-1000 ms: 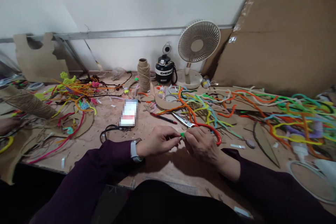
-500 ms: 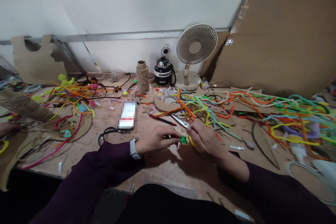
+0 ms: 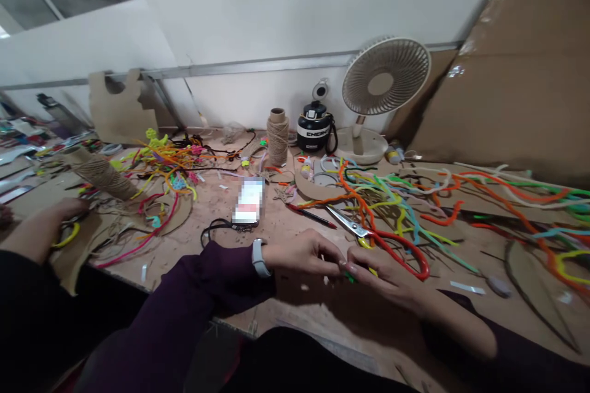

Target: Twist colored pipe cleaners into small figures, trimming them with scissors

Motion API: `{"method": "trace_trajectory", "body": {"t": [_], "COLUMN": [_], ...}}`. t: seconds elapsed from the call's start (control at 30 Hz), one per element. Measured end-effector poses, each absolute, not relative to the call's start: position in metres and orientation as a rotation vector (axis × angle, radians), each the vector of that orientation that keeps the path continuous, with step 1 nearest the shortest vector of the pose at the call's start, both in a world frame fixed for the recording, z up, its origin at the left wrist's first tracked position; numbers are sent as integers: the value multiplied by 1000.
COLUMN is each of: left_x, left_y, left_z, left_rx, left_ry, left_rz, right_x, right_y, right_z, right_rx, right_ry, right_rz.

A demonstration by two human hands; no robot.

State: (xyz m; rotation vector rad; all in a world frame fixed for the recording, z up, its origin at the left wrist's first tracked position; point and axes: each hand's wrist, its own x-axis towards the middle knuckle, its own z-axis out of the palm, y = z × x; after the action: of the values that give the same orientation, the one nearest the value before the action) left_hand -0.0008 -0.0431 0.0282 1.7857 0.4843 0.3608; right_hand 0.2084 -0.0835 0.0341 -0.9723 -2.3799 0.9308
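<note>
- Near the front edge of the desk [image 3: 214, 196], around its middle, my left hand [image 3: 304, 253] and right hand [image 3: 387, 273] meet at the fingertips.
- Between them is the small green piece [image 3: 350, 278], mostly covered by my fingers and held above the desktop.
- My left thumb and forefinger are pinched together at it; a pale watch [image 3: 260, 259] sits on that wrist.
- My right thumb and forefinger close on it from the other side. Something yellow shows by those fingers, but I cannot tell what it belongs to.
- Just behind my right hand, farther from the front edge, lie the red-handled scissors [image 3: 362, 232], blades pointing away and to the left.
- A black and red pencil [image 3: 313, 217] lies left of the blades, and the phone [image 3: 249, 201], its screen blurred, lies left of that.
- Toward the desk's back edge stand a twine spool [image 3: 278, 141], a black bottle [image 3: 314, 129] and a pale fan [image 3: 386, 77], in that order rightward.
- Fuzzy coloured stems [image 3: 442, 220] spread over the right side.
- At the left end of the front edge, a co-worker's hand [image 3: 62, 214] is by a yellow handle [image 3: 70, 235].
</note>
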Motion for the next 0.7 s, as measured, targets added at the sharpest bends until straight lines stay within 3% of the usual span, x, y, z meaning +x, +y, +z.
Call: {"method": "trace_trajectory", "body": {"t": [0.27, 0.43, 0.7], "left_x": [-2, -2, 3], "left_y": [-38, -38, -47], "left_z": [19, 25, 25], "left_rx": [1387, 1488, 1471], "left_ry": [433, 457, 399], "left_rz": [292, 388, 412], "right_x": [204, 200, 195], "right_y": [-89, -91, -95], "right_z": [21, 19, 24], "right_rx": [-1057, -1198, -1175], "right_ry": [-2101, -1746, -1728], "right_rz": [1146, 1327, 1201]}}
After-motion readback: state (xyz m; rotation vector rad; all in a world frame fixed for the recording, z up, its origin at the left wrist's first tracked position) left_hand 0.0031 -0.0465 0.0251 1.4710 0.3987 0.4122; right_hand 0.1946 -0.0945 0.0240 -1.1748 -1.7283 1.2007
